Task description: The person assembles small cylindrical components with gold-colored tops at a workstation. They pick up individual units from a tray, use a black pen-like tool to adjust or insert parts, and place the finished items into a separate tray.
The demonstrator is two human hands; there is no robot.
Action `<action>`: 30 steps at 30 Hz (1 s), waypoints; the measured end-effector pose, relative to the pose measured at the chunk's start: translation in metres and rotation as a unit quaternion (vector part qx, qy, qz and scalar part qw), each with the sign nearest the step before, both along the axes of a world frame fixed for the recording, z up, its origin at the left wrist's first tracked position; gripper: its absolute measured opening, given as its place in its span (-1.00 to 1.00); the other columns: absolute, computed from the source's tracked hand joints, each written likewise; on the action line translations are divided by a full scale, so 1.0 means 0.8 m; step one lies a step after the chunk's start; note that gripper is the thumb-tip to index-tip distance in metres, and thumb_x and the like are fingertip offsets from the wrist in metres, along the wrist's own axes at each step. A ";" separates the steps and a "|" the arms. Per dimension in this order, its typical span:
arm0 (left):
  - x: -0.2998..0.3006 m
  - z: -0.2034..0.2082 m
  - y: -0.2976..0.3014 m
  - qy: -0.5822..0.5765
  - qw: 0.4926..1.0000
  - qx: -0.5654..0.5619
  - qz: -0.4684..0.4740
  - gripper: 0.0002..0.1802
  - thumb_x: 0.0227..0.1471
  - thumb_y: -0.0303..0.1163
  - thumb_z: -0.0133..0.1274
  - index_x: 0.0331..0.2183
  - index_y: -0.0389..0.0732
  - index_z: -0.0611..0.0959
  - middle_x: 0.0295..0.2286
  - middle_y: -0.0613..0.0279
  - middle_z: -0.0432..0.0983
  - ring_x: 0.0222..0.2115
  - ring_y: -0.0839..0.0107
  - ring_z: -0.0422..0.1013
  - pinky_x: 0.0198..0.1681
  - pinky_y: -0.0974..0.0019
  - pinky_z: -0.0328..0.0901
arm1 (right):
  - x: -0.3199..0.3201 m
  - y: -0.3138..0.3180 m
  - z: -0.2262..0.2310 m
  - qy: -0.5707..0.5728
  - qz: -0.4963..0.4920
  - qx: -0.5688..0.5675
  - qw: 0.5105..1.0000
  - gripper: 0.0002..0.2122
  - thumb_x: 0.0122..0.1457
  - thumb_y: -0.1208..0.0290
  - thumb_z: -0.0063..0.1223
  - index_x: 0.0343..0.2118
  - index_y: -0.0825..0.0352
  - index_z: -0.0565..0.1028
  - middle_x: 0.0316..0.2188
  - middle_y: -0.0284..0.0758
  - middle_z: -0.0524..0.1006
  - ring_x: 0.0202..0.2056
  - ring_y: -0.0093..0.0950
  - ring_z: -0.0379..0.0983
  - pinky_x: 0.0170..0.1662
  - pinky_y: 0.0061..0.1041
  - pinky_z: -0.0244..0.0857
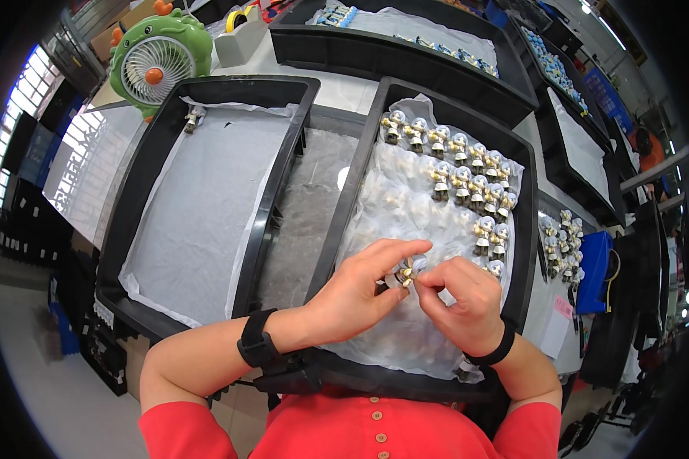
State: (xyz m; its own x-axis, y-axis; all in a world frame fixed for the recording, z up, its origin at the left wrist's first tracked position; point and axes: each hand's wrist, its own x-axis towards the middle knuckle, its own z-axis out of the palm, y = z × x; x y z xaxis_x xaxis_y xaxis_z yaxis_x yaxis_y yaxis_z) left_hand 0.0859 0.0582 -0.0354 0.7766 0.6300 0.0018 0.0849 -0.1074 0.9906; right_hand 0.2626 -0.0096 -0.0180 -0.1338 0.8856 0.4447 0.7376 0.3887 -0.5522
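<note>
Above the right-hand tray, my left hand (364,287) holds a small figurine (407,271) with pale hair and gold parts between thumb and fingers. My right hand (467,297) is closed in a pinch, its fingertips right against the figurine's side. Whether those fingertips grip the figurine or some tiny part cannot be made out. Under both hands, the black tray (522,294) is lined with translucent white sheeting. Rows of similar figurines (461,183) lie on its far and right parts, and blurred shapes show through the sheeting.
At left, a black tray (260,252) lined with white paper holds one figurine (193,118) in its far corner. A green fan (161,61) and a tape dispenser (241,42) stand behind it. More black trays (398,61) lie at the back. Several figurines (565,245) and a blue bin (594,271) are at right.
</note>
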 end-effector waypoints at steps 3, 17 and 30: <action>-0.001 -0.001 0.000 -0.002 1.000 0.000 0.006 -0.38 -0.02 -0.70 -0.03 0.10 -0.10 0.38 0.01 0.20 0.27 0.01 0.44 0.25 0.00 0.34 0.27 | -0.001 -0.001 0.001 0.005 -0.003 -0.001 1.000 -0.85 -0.22 0.68 0.17 -0.56 0.34 0.46 -0.62 -0.32 0.43 -0.60 -0.35 0.39 -0.55 -0.43 0.24; 0.000 0.000 0.000 -0.051 0.979 -0.196 0.001 -0.34 0.01 -0.67 0.04 0.16 -0.18 0.27 0.04 0.22 0.24 -0.16 0.52 0.38 -0.13 0.44 0.34 | -0.003 -0.007 0.011 0.036 -0.022 -0.017 0.999 -0.86 -0.19 0.69 0.17 -0.54 0.33 0.48 -0.61 -0.34 0.46 -0.61 -0.43 0.41 -0.57 -0.50 0.24; 0.000 -0.005 0.004 -0.063 0.970 -0.234 -0.019 -0.31 0.01 -0.67 0.03 0.18 -0.24 0.21 0.06 0.23 0.21 -0.21 0.55 0.41 -0.17 0.47 0.35 | -0.002 -0.004 0.010 0.031 -0.020 -0.033 0.999 -0.87 -0.18 0.68 0.17 -0.56 0.34 0.48 -0.63 -0.35 0.46 -0.62 -0.44 0.41 -0.57 -0.51 0.25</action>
State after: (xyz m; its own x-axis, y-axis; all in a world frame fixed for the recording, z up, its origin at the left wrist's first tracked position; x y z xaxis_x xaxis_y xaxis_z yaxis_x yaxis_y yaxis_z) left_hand 0.0860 0.0616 -0.0397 0.8115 0.5556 -0.1811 -0.0349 0.3553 0.9341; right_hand 0.2609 -0.0130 -0.0104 -0.0712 0.9174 0.3915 0.7150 0.3206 -0.6212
